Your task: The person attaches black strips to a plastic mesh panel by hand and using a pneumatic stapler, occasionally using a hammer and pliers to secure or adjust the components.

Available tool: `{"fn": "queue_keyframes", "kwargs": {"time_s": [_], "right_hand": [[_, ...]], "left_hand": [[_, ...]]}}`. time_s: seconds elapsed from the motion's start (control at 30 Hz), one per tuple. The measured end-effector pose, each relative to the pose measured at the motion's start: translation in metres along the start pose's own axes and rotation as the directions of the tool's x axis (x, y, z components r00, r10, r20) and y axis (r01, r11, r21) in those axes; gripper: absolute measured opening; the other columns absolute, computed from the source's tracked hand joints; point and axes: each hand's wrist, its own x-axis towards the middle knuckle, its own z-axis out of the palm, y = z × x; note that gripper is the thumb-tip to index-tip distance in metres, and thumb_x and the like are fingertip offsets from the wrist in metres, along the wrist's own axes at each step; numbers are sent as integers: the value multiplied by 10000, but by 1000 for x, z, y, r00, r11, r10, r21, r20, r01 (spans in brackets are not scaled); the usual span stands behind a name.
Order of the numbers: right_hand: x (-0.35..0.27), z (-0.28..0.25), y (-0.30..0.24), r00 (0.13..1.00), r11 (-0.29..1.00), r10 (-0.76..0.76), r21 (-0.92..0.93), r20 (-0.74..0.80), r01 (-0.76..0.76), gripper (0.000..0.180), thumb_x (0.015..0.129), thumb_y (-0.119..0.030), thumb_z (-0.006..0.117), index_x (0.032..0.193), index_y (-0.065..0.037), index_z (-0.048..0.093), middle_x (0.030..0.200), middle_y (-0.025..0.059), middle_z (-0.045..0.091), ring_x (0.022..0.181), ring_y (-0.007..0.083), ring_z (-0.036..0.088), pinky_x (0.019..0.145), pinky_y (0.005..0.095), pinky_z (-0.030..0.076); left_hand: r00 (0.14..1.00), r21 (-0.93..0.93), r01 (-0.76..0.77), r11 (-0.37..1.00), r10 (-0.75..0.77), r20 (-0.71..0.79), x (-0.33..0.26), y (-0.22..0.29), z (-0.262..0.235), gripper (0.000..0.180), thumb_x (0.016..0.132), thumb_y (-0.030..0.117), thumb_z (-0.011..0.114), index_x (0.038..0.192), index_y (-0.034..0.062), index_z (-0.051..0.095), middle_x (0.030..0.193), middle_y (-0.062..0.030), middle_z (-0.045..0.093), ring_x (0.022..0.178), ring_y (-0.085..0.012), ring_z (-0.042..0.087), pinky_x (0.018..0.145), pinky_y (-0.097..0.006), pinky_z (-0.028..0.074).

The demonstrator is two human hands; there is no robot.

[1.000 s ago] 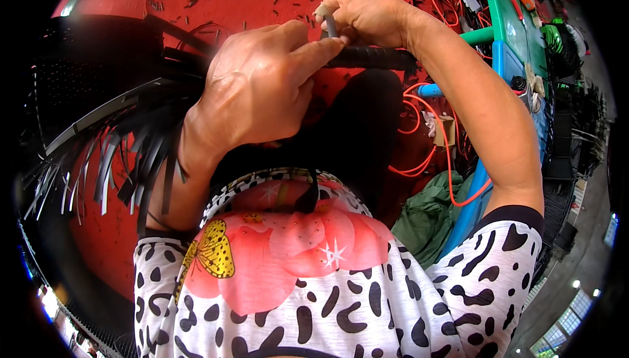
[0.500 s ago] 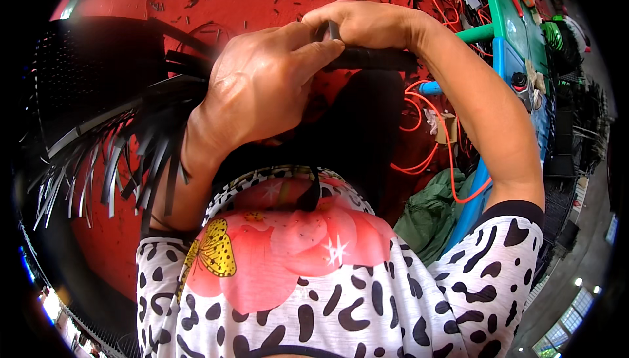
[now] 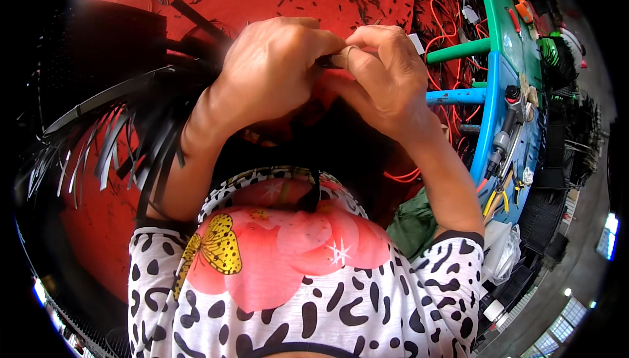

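We logged both hands raised together over the red surface (image 3: 367, 14), their fingertips meeting in front of the chest. The left hand (image 3: 268, 73) was back-up with its fingers curled inward; the right hand (image 3: 390, 83) was bent toward it, a pale wrap (image 3: 341, 60) showing at its fingertips. A small dark piece (image 3: 325, 60) sat between the two hands, mostly covered by fingers. Grip: all fingers were drawn in, but we could not tell which hand, if either, pinched the piece.

Beside the left forearm were a dark perforated panel (image 3: 114, 40) and a fringe of loose black strips (image 3: 160, 106); any link to the piece was hidden.

We judged the step in hand to be close two-handed fingerwork on that piece. In our view the next move called for a steady hold by one hand while the other adjusted it, with the loose strips kept clear of the fingertips.
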Motion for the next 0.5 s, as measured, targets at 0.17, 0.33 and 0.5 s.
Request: {"fn": "queue_keyframes", "kwargs": {"time_s": [0.17,0.33,0.5], "right_hand": [[-2,4,-1,996,998,-54,-47,-67,51,196,665,-44,700,829,-65,595,893,59,581,825,241,590,732,367,436],[-7,-8,-24,930,746,332,647,-155,-158,128,827,25,613,875,-19,503,914,111,598,852,230,625,789,336,483],[2,-18,-52,859,425,509,884,-53,-197,131,869,25,581,885,5,453,829,84,535,713,128,549,695,257,490]], "left_hand": [[999,-13,-25,1000,25,-47,1,2,0,329,624,-10,657,947,50,645,795,-138,585,751,-361,579,625,-404,464],[998,-6,-39,999,39,-44,2,0,3,335,632,-4,661,963,47,650,825,-139,611,774,-357,592,646,-401,478],[994,24,-52,998,54,-95,-2,-4,7,345,645,-9,652,985,48,656,882,-142,643,823,-336,615,687,-393,499]]}}
